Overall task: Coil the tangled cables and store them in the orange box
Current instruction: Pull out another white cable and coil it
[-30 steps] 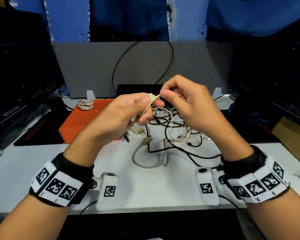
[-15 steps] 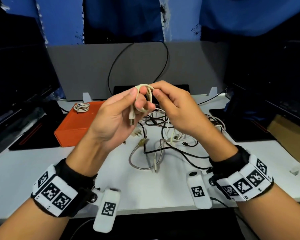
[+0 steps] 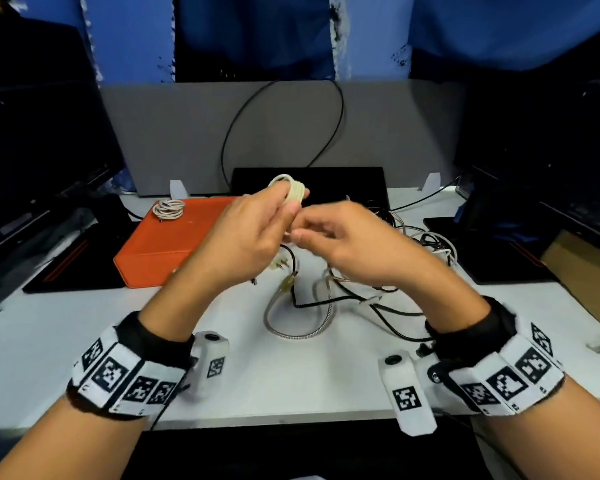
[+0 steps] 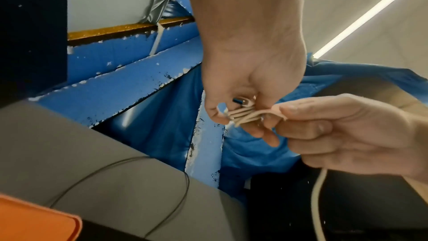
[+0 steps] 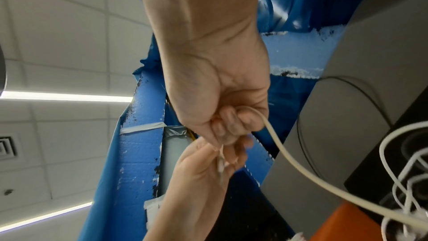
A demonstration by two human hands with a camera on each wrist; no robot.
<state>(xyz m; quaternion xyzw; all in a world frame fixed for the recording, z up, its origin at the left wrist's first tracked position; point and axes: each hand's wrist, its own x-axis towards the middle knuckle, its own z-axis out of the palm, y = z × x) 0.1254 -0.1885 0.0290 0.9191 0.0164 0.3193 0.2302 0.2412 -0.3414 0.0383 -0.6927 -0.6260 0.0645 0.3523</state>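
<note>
My left hand point(image 3: 288, 211) holds a small coil of beige cable point(image 3: 289, 190) upright above the table's middle, several loops pinched between thumb and fingers. Just below and right of it, my right hand point(image 3: 300, 235) pinches the same cable's loose tail. In the left wrist view the left hand point(image 4: 228, 116) and right hand point(image 4: 281, 117) meet on the bunched strands of beige cable point(image 4: 243, 115). In the right wrist view the right hand point(image 5: 228, 129) has the beige cable point(image 5: 289, 155) curled under its fingers. The orange box point(image 3: 160, 244) lies flat to the left, with a coiled white cable point(image 3: 168, 208) on its far corner.
A tangle of black, white and metal-sheathed cables point(image 3: 361, 285) lies on the white table point(image 3: 291, 375) under my hands. A grey partition point(image 3: 187, 133) closes off the back, with a black pad point(image 3: 343, 181) at its foot. Dark monitors and black mats flank both sides.
The beige cable went from one loop to several loops in my left hand. My right hand dropped from the loop's top to below the coil, still on the tail.
</note>
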